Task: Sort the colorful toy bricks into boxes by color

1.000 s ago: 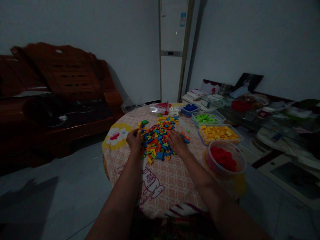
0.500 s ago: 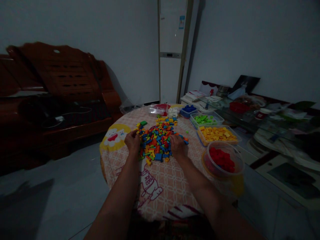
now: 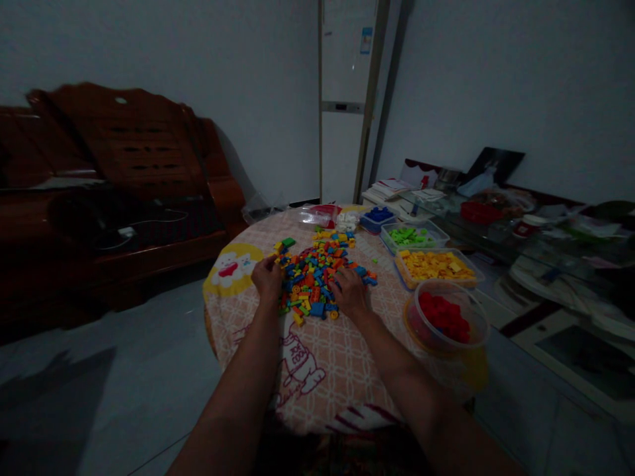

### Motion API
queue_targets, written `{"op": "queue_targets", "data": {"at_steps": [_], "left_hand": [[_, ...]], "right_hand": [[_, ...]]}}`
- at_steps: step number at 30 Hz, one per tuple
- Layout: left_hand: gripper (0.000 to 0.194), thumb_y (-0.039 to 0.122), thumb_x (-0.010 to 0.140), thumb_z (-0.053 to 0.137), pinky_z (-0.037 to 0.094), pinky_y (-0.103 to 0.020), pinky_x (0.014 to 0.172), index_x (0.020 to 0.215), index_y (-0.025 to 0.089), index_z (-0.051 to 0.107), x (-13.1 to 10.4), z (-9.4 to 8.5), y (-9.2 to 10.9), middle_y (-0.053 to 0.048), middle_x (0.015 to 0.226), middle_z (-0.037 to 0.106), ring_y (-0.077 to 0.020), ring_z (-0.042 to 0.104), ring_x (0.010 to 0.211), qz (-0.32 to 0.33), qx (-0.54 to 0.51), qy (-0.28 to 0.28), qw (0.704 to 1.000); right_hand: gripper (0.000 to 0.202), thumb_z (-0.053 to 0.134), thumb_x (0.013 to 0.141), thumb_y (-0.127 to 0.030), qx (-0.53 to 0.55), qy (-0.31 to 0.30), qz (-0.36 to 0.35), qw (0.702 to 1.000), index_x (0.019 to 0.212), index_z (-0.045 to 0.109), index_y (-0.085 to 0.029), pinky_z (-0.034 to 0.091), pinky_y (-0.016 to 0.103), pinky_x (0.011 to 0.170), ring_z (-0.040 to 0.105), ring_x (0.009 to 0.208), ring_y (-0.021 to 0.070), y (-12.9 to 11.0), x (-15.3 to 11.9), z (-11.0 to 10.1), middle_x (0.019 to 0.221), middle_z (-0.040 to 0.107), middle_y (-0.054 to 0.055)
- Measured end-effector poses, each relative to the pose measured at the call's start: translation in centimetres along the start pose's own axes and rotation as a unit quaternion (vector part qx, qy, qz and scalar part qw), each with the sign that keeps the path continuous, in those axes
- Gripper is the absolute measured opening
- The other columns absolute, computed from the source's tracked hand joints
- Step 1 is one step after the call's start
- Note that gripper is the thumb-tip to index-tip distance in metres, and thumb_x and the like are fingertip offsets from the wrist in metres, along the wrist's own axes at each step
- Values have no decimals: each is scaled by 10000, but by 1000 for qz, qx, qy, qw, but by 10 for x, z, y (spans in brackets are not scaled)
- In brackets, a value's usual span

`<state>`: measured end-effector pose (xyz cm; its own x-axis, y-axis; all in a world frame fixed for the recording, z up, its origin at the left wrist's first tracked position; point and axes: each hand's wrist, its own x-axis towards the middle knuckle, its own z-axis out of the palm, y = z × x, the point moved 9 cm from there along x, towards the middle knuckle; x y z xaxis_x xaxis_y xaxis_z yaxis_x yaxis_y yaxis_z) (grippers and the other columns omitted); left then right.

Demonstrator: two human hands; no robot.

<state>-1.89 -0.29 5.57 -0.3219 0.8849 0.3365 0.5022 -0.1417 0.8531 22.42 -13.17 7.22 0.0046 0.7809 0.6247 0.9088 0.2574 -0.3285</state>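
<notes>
A pile of mixed colored building bricks [image 3: 310,277] lies in the middle of the round cloth-covered table [image 3: 342,370]. At the pile's left edge is my left hand [image 3: 268,277], its fingers drawn together; what they hold, if anything, is too small to tell. My right hand [image 3: 350,292] rests over the right side of the pile with its fingers apart, touching the bricks. Along the table's right side stand a round tub of red bricks [image 3: 443,317], a box of yellow bricks [image 3: 436,266], a box of green bricks [image 3: 409,237] and a container of blue bricks [image 3: 378,215].
White bricks [image 3: 347,221] and a clear plastic tray [image 3: 312,215] sit at the table's far edge. A wooden bench [image 3: 133,165] is on the left. On the right stands a cluttered glass-topped cabinet [image 3: 496,238]. A tall white appliance [image 3: 344,152] stands behind.
My right hand's fingers have spread and reach a little further left over the pile. My left hand stays at the pile's left edge. The whole view has shifted slightly.
</notes>
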Motion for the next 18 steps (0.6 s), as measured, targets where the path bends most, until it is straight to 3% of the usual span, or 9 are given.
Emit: {"op": "queue_targets", "data": {"at_steps": [5, 12, 18], "left_hand": [[362, 188, 786, 582, 517, -371, 990, 1094, 143, 767, 1, 1, -2, -117, 1116, 760, -249, 699, 1031, -5, -6, 0, 1000], [326, 223, 788, 579, 523, -378, 979, 1047, 170, 770, 1, 2, -5, -102, 1088, 763, -251, 700, 1028, -5, -16, 1, 1000], [353, 205, 796, 577, 515, -379, 991, 1084, 140, 771, 1, 1, -2, -124, 1113, 764, -257, 703, 1041, 2, 6, -2, 1000]], "right_hand": [[143, 627, 948, -269, 26, -48, 0, 998, 1027, 711, -185, 443, 419, 1048, 586, 1120, 262, -5, -1, 6, 1113, 701, 120], [264, 531, 957, -214, 79, 40, 114, 990, 1169, 683, -177, 487, 409, 994, 643, 1110, 272, 21, 3, -12, 1151, 729, 140], [251, 652, 872, -276, 159, 83, 172, 969, 1096, 711, -180, 540, 364, 872, 702, 941, 249, 33, 3, -30, 1040, 769, 108]]}}
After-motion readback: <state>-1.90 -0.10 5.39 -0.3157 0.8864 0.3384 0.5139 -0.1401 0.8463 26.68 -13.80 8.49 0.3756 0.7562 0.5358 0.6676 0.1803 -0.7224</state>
